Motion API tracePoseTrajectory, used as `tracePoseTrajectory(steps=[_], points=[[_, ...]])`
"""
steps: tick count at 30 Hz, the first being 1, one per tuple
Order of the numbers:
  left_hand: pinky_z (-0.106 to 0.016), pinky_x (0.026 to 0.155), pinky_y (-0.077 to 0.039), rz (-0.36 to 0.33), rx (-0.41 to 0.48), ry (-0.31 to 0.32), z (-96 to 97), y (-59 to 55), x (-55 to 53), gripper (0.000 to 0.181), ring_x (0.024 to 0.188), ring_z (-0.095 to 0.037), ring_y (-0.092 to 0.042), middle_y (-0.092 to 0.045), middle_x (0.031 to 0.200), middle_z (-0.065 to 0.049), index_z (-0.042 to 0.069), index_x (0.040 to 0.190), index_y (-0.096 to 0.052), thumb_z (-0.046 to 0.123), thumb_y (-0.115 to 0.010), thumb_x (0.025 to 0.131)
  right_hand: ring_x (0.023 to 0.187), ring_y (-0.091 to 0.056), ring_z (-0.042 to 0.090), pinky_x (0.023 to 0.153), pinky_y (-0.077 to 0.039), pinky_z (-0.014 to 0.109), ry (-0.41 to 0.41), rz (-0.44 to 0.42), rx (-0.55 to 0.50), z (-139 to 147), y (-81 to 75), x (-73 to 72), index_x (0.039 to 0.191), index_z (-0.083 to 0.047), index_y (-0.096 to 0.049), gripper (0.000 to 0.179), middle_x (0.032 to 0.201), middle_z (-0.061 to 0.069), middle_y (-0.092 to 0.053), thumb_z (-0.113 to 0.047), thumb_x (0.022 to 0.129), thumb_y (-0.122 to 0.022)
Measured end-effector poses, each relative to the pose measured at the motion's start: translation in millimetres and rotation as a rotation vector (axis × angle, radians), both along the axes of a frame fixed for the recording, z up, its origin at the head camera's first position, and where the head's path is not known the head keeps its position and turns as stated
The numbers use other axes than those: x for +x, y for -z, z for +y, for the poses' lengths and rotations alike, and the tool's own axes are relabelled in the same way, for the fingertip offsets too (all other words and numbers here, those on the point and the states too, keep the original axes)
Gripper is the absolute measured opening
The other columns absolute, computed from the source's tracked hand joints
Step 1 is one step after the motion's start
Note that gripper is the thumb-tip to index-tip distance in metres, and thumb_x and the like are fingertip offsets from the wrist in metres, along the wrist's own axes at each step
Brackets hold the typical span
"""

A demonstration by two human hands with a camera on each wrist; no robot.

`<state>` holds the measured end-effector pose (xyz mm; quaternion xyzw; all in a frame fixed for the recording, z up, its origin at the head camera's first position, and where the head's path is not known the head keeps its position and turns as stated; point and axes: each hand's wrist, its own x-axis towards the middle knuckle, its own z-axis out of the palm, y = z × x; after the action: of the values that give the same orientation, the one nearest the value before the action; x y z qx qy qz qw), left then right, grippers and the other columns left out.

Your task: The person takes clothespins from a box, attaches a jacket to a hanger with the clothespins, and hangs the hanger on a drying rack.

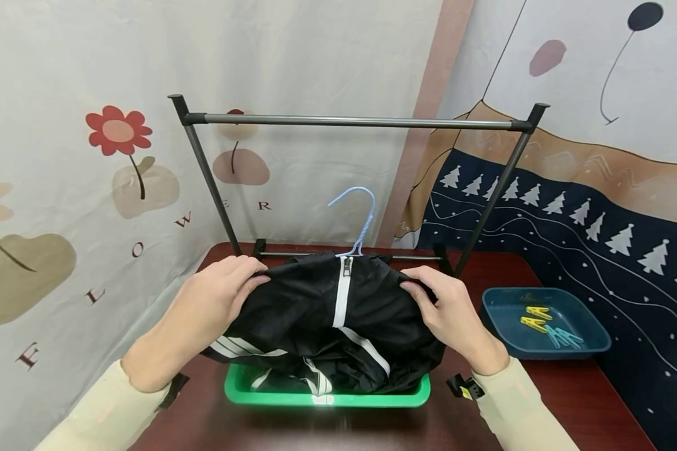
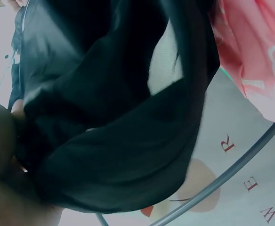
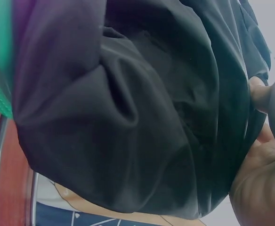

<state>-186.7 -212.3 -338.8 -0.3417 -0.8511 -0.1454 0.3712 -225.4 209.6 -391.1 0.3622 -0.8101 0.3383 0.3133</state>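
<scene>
Pinching the upper edge of a black jacket [image 1: 304,294] between thumb and fingers in each grip, near one shoulder with the left hand [image 1: 203,307] and near the other with the right hand [image 1: 454,313]. Holding the jacket above a green tray [image 1: 383,401] on a dark red table [image 1: 429,429], and letting its lower folds sag in a bunch down into that tray. Showing a white zip strip [image 1: 343,300] down the middle, white bands lower down, and, above the collar, a blue hanger hook [image 1: 370,218] curving open toward the left. Facing a metal rack [image 1: 344,120] on the far part of the table, well below its top bar. Having to the right a dark blue tray [image 1: 502,319] with yellow clips [image 1: 533,324] and light blue clips [image 1: 563,337] inside. Wearing pale sleeves [image 1: 98,407]. Filling most of both wrist views with creased black fabric, pressed against the thumb in the right one.
</scene>
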Motion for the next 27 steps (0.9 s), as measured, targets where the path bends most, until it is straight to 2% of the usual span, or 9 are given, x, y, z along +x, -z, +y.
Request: tracePoseTrajectory(steps=[4, 9, 12, 14, 17, 20, 23, 25, 27], points=[[-0.039, 0.084, -0.063, 0.015, 0.006, 0.029, 0.7, -1.6, -0.5, 0.009, 0.097, -0.02, -0.077, -0.078, 0.108, -0.002, 0.006, 0.12, -0.076, 0.013, -0.077, 0.114, 0.111, -0.084, 0.021, 0.108, -0.057, 0.01, 0.01, -0.032, -0.006, 1.6, -0.7, 1.9, 0.131, -0.011, -0.083, 0.038, 0.125, 0.005, -0.087, 0.006, 0.097, -0.09], [-0.041, 0.082, -0.063, 0.03, 0.011, 0.016, 0.7, -3.1, 0.2, 0.026, 0.096, -0.022, -0.078, -0.077, 0.106, -0.004, 0.004, 0.121, -0.074, -0.002, -0.087, 0.099, 0.117, -0.083, 0.021, 0.111, -0.056, 0.011, 0.004, -0.063, -0.015, 4.1, -1.7, 3.5, 0.134, -0.013, -0.083, 0.045, 0.128, 0.004, -0.086, 0.002, 0.093, -0.095], [-0.042, 0.082, -0.063, 0.033, 0.009, 0.012, 0.9, -3.5, 0.4, 0.03, 0.097, -0.024, -0.079, -0.076, 0.105, -0.005, 0.003, 0.121, -0.074, -0.004, -0.089, 0.096, 0.119, -0.082, 0.021, 0.112, -0.055, 0.011, -0.003, -0.08, -0.025, 6.3, -2.3, 4.4, 0.136, -0.014, -0.082, 0.049, 0.13, 0.004, -0.085, 0.002, 0.092, -0.096], [-0.042, 0.082, -0.063, 0.032, 0.008, 0.008, 0.3, -3.6, 0.7, 0.026, 0.098, -0.024, -0.079, -0.075, 0.105, -0.006, 0.003, 0.121, -0.074, -0.002, -0.087, 0.1, 0.121, -0.081, 0.021, 0.114, -0.054, 0.011, -0.004, -0.092, -0.028, 7.9, -2.8, 4.7, 0.138, -0.015, -0.082, 0.051, 0.133, 0.004, -0.085, 0.001, 0.092, -0.097], [-0.043, 0.082, -0.063, 0.04, 0.009, 0.006, -0.9, -2.3, 0.6, 0.012, 0.098, -0.025, -0.078, -0.075, 0.105, -0.006, 0.002, 0.122, -0.073, 0.008, -0.077, 0.112, 0.126, -0.08, 0.02, 0.116, -0.052, 0.01, 0.002, -0.11, -0.03, 10.9, -3.6, 5.7, 0.142, -0.016, -0.081, 0.052, 0.137, 0.004, -0.084, -0.001, 0.094, -0.096], [-0.043, 0.08, -0.063, 0.052, 0.013, 0.007, -2.1, -0.6, 0.2, 0.015, 0.098, -0.025, -0.078, -0.074, 0.104, -0.007, 0.002, 0.122, -0.073, 0.015, -0.069, 0.118, 0.129, -0.079, 0.02, 0.117, -0.051, 0.01, 0.014, -0.123, -0.025, 14.9, -3.3, 5.7, 0.146, -0.018, -0.08, 0.054, 0.14, 0.003, -0.084, -0.003, 0.096, -0.095], [-0.043, 0.078, -0.062, 0.06, 0.013, 0.001, -3.0, 0.6, -0.2, 0.027, 0.096, -0.025, -0.077, -0.074, 0.104, -0.007, 0.001, 0.122, -0.073, 0.025, -0.059, 0.124, 0.114, -0.077, 0.014, 0.101, -0.055, 0.01, 0.04, -0.127, -0.011, 20.2, -1.6, 5.1, 0.148, -0.019, -0.079, 0.054, 0.138, 0.001, -0.083, -0.005, 0.098, -0.094], [-0.043, 0.076, -0.062, 0.062, 0.013, -0.005, -3.3, 1.5, -0.3, 0.032, 0.095, -0.025, -0.076, -0.073, 0.104, -0.007, 0.001, 0.122, -0.073, 0.028, -0.056, 0.125, 0.102, -0.071, 0.012, 0.088, -0.054, 0.015, 0.061, -0.126, 0.0, 24.4, -0.3, 4.4, 0.148, -0.02, -0.078, 0.054, 0.133, 0.0, -0.083, -0.005, 0.098, -0.093], [-0.043, 0.075, -0.061, 0.065, 0.014, -0.008, -3.6, 2.8, -0.6, 0.041, 0.092, -0.024, -0.075, -0.073, 0.103, -0.007, 0.001, 0.121, -0.073, 0.033, -0.048, 0.127, 0.095, -0.065, 0.011, 0.08, -0.052, 0.021, 0.082, -0.121, 0.009, 28.8, 0.2, 4.2, 0.147, -0.019, -0.078, 0.053, 0.128, 0.0, -0.082, -0.005, 0.099, -0.093]])
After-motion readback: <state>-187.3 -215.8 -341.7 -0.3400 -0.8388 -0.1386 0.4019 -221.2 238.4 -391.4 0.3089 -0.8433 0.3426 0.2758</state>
